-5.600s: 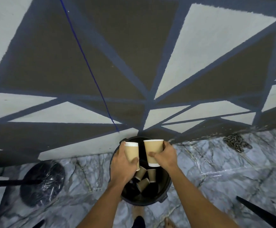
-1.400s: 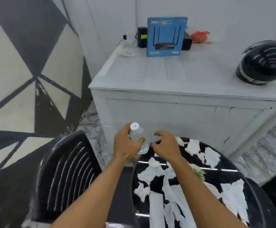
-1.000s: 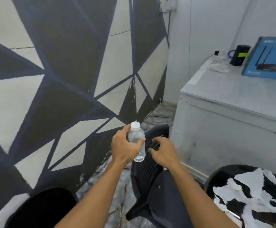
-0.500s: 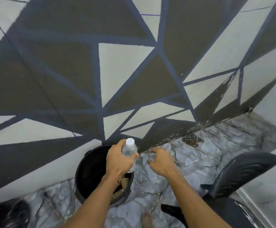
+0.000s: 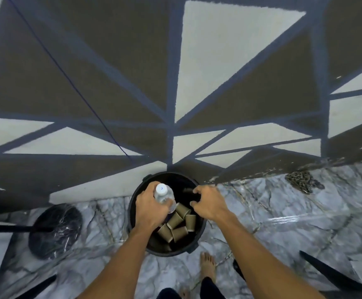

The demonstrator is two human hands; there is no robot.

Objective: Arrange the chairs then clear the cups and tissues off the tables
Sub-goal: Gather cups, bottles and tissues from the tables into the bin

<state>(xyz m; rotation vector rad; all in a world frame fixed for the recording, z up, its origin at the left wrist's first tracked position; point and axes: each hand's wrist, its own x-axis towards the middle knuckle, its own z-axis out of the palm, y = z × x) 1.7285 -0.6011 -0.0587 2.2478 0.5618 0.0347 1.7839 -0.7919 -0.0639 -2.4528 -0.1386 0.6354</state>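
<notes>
Hands over a waste bin, seen from above. The left hand (image 5: 152, 209) wraps its fingers (image 5: 151, 188) around a small clear plastic water bottle with a white cap (image 5: 164, 196), holding it upright just above the mouth of a round black plastic bin (image 5: 175, 253). The bin stands on grey marble floor (image 5: 283, 223) against a wall painted in dark and pale triangles. The right hand (image 5: 210, 203) hovers beside it over the bin, fingers (image 5: 197, 190) loosely curled and holding nothing. Several brown paper cups (image 5: 177, 225) lie tumbled in the bin's bottom; no tissues show there.

Likely risks: the bottle sits toward the far left of the opening, so a careless release could clip the rim and send it rolling across the floor. Any water left inside, which cannot be judged here, could leak over the cups. A bare foot (image 5: 207, 266) stands close to the bin's near side and could nudge it.
</notes>
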